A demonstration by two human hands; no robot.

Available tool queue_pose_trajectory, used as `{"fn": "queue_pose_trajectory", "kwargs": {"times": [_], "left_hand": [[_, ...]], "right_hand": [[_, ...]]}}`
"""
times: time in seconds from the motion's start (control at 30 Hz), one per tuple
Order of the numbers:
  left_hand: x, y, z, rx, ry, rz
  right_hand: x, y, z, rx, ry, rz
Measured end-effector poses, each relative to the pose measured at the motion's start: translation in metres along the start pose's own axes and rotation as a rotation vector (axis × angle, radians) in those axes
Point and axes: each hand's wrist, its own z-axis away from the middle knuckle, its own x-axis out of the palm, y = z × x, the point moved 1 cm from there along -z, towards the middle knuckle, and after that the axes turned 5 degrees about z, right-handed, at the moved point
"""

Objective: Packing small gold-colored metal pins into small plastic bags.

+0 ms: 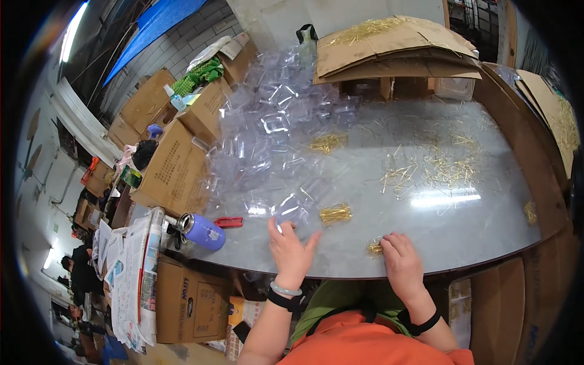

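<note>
My left hand (291, 250) is at the near edge of a heap of clear plastic boxes (267, 146), its thumb spread from the fingers. The fingertips reach toward a clear box (293, 208); whether they touch it I cannot tell. Closed fingers of my right hand (403, 260) rest at a small bunch of thin gold-coloured wire pieces (373, 247) near the table's front edge. Part of that bunch is hidden under the fingers. A neat bundle of gold wire pieces (335, 213) lies between and beyond my hands, with another bundle (328, 143) farther back.
Loose gold wire pieces (447, 167) are scattered over the right side of the grey table (365, 182). At the left stand a purple bottle (204, 232), a red tool (229, 222) and cardboard boxes (173, 170). Cardboard sheets (395, 52) form a raised cover at the back.
</note>
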Motion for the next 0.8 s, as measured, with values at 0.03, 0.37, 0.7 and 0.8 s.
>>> {"fn": "queue_pose_trajectory", "kwargs": {"times": [0.03,0.37,0.7,0.8], "left_hand": [[0.005,-0.006,-0.004,-0.03,0.003,0.024],[-0.062,-0.018,-0.023,-0.646,-0.086,1.137],[-0.074,-0.047,0.024,-0.749,-0.273,1.597],[-0.074,-0.048,0.034,-0.695,-0.272,1.528]], "right_hand": [[0.001,0.001,0.001,-0.006,0.003,-0.01],[0.001,0.009,0.003,0.01,0.023,-0.109],[0.001,0.004,0.004,0.004,0.054,-0.097],[0.003,0.004,0.003,-0.019,0.07,-0.097]]}}
